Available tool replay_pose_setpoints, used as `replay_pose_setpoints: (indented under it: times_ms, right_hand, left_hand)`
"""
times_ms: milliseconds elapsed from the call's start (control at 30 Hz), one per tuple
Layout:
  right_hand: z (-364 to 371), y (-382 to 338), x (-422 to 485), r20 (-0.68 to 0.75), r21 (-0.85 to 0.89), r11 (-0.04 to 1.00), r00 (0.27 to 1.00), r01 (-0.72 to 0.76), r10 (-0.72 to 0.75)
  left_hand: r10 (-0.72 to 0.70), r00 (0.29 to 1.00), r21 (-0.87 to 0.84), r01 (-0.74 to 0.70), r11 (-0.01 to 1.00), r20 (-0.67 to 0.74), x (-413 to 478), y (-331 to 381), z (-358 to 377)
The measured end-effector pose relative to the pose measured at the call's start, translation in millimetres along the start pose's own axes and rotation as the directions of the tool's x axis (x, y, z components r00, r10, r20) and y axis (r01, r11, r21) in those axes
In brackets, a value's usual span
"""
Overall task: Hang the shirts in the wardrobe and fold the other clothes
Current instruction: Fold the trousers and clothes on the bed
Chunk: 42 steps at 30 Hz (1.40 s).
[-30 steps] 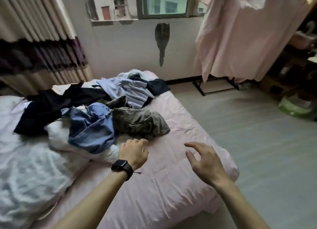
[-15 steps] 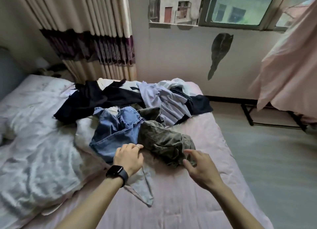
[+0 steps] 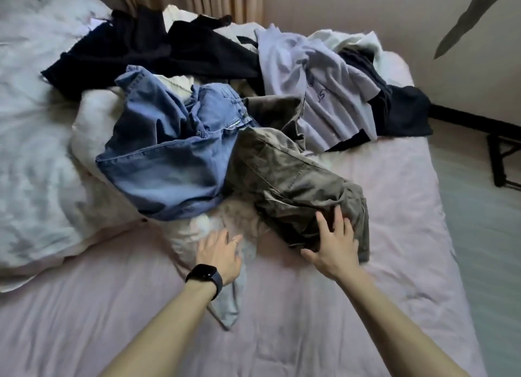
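- The bed (image 3: 324,334), under its pink sheet, carries everything. The clothes lie heaped across its far half, with a white quilt (image 3: 33,156) bunched along the left side.
- The blue jeans (image 3: 169,162) sit crumpled in the middle of the heap, against the quilt. I'd expect them to be the heaviest and stiffest piece, so take them by the waistband and let the legs hang straight.
- The olive trousers (image 3: 296,184) lie just right of the jeans and touch them, with one end nearest you. They look thick but limp, and they'll sag if you lift them by the middle. Find the waistband or both hems.
- The lilac shirt (image 3: 324,94) lies behind them, over dark clothes. It looks light and floppy, so pick it up at the shoulders, ready for a hanger.
- Your right hand (image 3: 334,245) rests flat on the near end of the olive trousers with its fingers spread, gripping nothing. Half a second ago it was only at their edge.
- Your left hand (image 3: 220,254), the one with the watch (image 3: 204,275), is stretched out on pale cloth beside them. It was curled before and has since opened, and your view has dropped closer to the heap.
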State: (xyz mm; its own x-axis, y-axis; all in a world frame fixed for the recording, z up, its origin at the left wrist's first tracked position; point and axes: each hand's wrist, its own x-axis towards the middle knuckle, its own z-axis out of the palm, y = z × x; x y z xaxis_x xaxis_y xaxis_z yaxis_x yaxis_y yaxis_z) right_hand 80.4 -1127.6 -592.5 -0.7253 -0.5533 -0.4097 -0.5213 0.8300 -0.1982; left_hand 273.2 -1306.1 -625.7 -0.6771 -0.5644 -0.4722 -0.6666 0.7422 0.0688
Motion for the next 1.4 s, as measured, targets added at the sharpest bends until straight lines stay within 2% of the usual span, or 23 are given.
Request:
replay_pose_setpoints:
  times_ms: [67,200,267,367,433,533,633,700,767,867,1000,1033,1133,1200,1267,1400]
  right_hand:
    - [37.8,5.5,25.2,-0.006,-0.071,0.997,1.000,0.006,-0.007]
    - [77.8,15.2,50.5,-0.114,-0.076,0.997,0.993,0.012,-0.021]
    - [73.5,17.8,56.5,-0.184,-0.065,0.997,0.982,0.027,-0.038]
    - [39.1,15.1,47.9,-0.130,0.021,0.998,0.990,0.066,-0.063]
    - [0.5,10.1,26.4,-0.112,0.128,0.990,0.993,0.064,-0.050]
    - [-60.7,0.4,-23.4,-0.170,0.328,0.939,0.984,0.099,-0.044]
    - [-114.5,-7.7,-82.2,-0.204,0.483,0.866,0.979,0.129,-0.032]
    - [-145.0,-13.8,-119.3,-0.229,0.529,0.834,0.973,0.158,-0.039]
    - [-171.7,-22.4,-155.1,-0.232,0.562,0.811,0.972,0.165,-0.037]
    - [-200.0,-34.6,-199.9,-0.251,0.573,0.796,0.966,0.196,-0.057]
    - [-228.6,-39.7,-248.9,-0.333,0.574,0.766,0.937,0.290,-0.105]
    - [-233.4,-38.4,-258.9,-0.365,0.575,0.761,0.927,0.302,-0.092]
    - [-235.3,-25.5,-295.1,-0.478,0.661,0.689,0.874,0.296,0.083]
    - [-225.1,-13.6,-321.0,-0.470,0.718,0.651,0.862,0.246,0.192]
    - [-205.9,-0.4,-350.6,-0.399,0.749,0.641,0.886,0.167,0.235]
    - [-162.1,13.3,-399.0,-0.314,0.672,0.732,0.938,0.109,0.149]
  left_hand:
    - [-0.032,0.995,0.006,0.032,0.999,0.096,13.8,-6.6,43.1]
    - [-0.011,0.997,0.127,0.001,0.992,0.072,16.7,-20.7,97.5]
    - [0.012,0.992,0.125,-0.027,0.992,0.123,19.8,-27.0,97.2]
    - [0.031,0.961,0.075,-0.054,0.996,0.275,18.3,-30.1,69.5]
    - [0.064,0.956,0.021,-0.073,0.997,0.285,8.7,-24.2,36.0]
    - [0.144,0.980,-0.084,-0.133,0.987,0.134,-15.2,-8.4,-23.9]
    - [0.251,0.964,-0.256,-0.266,0.929,-0.090,-50.2,15.7,-86.3]
    - [0.329,0.908,-0.294,-0.399,0.868,-0.261,-82.5,30.9,-128.8]
    - [0.440,0.816,-0.230,-0.541,0.809,-0.374,-114.8,42.4,-170.5]
    - [0.612,0.686,-0.084,-0.690,0.719,-0.394,-152.5,60.9,-217.6]
    - [0.651,0.639,-0.150,-0.751,0.643,-0.409,-192.5,87.3,-262.5]
    - [0.655,0.620,-0.109,-0.757,0.645,-0.432,-200.0,94.0,-272.7]
    - [0.696,0.554,0.054,-0.764,0.643,-0.457,-220.5,116.0,-296.7]
    - [0.672,0.569,0.054,-0.742,0.668,-0.474,-228.2,127.2,-310.0]
    - [0.626,0.587,0.025,-0.719,0.695,-0.514,-231.0,130.8,-319.4]
    - [0.550,0.627,-0.040,-0.679,0.733,-0.552,-233.6,133.1,-333.5]
